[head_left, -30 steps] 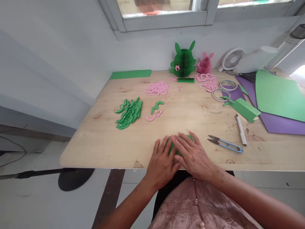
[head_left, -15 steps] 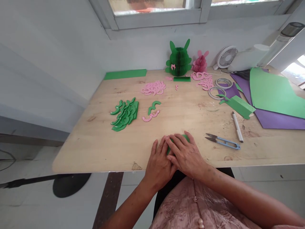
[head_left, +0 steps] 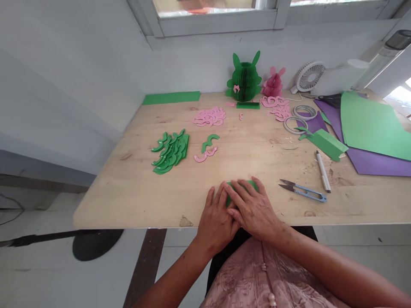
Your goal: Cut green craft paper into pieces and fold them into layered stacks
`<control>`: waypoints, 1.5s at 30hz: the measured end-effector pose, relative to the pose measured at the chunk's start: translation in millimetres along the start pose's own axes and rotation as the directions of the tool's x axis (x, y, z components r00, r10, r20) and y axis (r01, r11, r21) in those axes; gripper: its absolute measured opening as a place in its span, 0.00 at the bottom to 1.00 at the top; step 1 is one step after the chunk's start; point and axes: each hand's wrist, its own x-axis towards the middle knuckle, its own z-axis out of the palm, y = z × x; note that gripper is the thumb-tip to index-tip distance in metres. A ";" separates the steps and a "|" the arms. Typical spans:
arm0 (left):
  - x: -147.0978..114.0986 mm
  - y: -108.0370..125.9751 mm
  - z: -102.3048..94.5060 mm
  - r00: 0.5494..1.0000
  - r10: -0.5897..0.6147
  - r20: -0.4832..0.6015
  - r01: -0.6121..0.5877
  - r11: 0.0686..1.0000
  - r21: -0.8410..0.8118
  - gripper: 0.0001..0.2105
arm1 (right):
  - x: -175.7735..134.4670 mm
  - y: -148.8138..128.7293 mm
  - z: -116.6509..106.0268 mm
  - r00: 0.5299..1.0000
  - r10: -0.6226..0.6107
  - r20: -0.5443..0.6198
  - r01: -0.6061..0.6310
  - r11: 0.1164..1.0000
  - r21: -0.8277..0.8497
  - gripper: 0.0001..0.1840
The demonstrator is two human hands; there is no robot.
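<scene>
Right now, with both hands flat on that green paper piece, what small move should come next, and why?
Probably lift the right hand off the green paper piece while the left hand steadies it: both palms press it flat at the table edge, hiding it almost wholly.

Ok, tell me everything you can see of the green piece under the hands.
The green paper piece lies flat near the table's front edge. Only its rounded far edge shows; both hands cover the rest. The right hand presses on top and the left hand on its left side, fingers overlapping. It looks like thin matte card.
</scene>
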 end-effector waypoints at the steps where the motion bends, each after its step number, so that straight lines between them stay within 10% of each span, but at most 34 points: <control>1: -0.1 0.0 0.0 1.000 -0.001 0.002 0.001 1.000 -0.003 0.26 | 0.1 0.0 -0.2 1.000 -0.002 0.002 0.002 1.000 0.002 0.28; 45: 0.7 -2.5 -2.0 0.999 0.020 0.051 -0.022 0.998 0.052 0.28 | -3.6 -0.9 -3.9 0.999 0.033 -0.042 -0.034 0.999 -0.032 0.27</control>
